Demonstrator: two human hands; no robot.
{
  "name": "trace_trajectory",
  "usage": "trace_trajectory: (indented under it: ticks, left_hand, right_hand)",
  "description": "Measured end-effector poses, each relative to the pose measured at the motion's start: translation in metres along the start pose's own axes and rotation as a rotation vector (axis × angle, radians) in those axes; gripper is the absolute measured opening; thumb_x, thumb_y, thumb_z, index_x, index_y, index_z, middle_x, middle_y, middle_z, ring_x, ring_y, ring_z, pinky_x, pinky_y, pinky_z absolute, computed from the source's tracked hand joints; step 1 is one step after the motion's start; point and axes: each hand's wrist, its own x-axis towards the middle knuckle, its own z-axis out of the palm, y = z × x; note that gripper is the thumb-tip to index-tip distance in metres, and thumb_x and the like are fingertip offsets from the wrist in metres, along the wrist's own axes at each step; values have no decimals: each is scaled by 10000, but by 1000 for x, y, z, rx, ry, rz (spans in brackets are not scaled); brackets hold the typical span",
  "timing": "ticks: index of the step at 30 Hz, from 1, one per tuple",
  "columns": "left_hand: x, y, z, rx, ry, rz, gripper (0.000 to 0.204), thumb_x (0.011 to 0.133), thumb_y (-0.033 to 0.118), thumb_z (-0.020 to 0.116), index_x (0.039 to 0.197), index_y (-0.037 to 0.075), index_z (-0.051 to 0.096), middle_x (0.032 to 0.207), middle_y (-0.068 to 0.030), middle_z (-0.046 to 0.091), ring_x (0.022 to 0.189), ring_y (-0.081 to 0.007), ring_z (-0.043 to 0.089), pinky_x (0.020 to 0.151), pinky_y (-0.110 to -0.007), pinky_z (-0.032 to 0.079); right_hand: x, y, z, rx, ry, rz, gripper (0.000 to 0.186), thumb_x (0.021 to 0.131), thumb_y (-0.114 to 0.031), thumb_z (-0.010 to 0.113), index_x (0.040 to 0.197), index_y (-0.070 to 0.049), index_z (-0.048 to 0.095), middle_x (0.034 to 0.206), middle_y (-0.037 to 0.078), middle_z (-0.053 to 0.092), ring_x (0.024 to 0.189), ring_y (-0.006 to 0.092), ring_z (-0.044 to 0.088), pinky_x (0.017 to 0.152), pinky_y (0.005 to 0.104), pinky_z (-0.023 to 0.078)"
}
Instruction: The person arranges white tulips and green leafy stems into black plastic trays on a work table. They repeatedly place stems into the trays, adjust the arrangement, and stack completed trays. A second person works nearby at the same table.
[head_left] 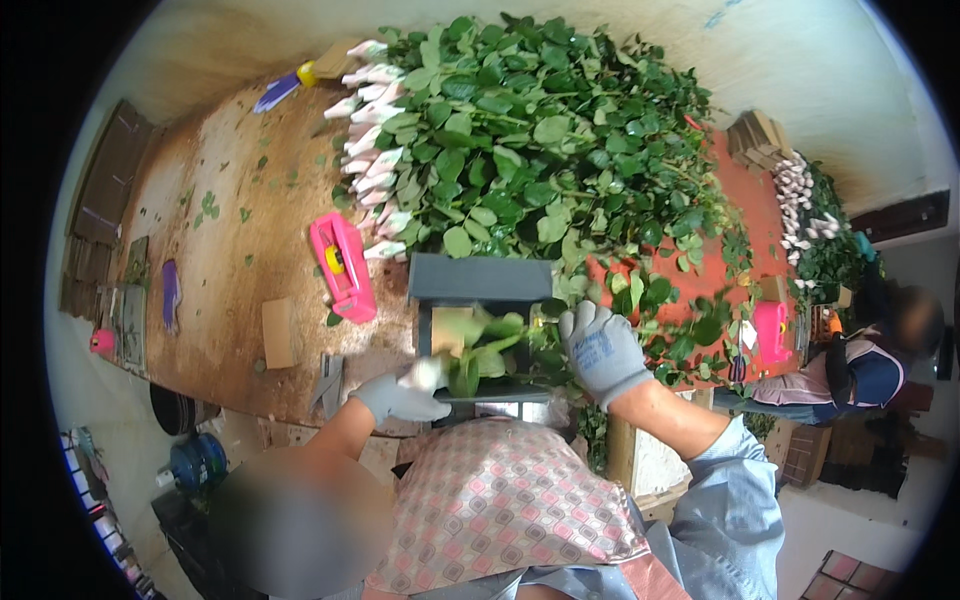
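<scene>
My left hand, in a grey glove, grips a leafy rose stem just under its pale bud, which is blurred. My right hand, also gloved, is closed around stems at the right of a dark box-like stand. The held stem lies over that stand. A large pile of leafy roses with wrapped pale heads lies behind. A pink tape dispenser sits left of the stand.
A wooden table with red covering holds cardboard, gloves, another rose pile and pink dispenser. A co-worker is at the right; a water jug stands below left.
</scene>
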Motion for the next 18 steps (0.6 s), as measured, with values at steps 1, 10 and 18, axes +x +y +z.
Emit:
trace_trajectory:
  ticks: [1,10,18]
  left_hand:
    - [-1,17,-6,-12,34,-14,560,877,238,682,1393,45,582,1342,-150,656,1215,-286,633,1055,-372,484]
    - [-9,50,-28,33,40,-25,616,855,282,639,1408,18,570,1388,-205,613,1253,-375,594,1086,-416,456]
    - [-10,55,-29,83,44,-42,607,850,312,666,1398,61,590,1387,-203,615,1262,-365,592,1096,-431,457]
  right_hand:
    - [2,-2,13,19,-75,-17,145,884,-142,595,1006,-65,579,950,124,589,837,262,651,643,376,549]
    - [-3,-16,125,13,-392,-186,299,939,-212,608,1191,-51,616,1086,158,644,947,293,684,737,416,546]
    - [52,-58,33,555,-6,-347,281,937,-192,591,1182,-57,574,1006,148,647,859,296,685,714,407,547]
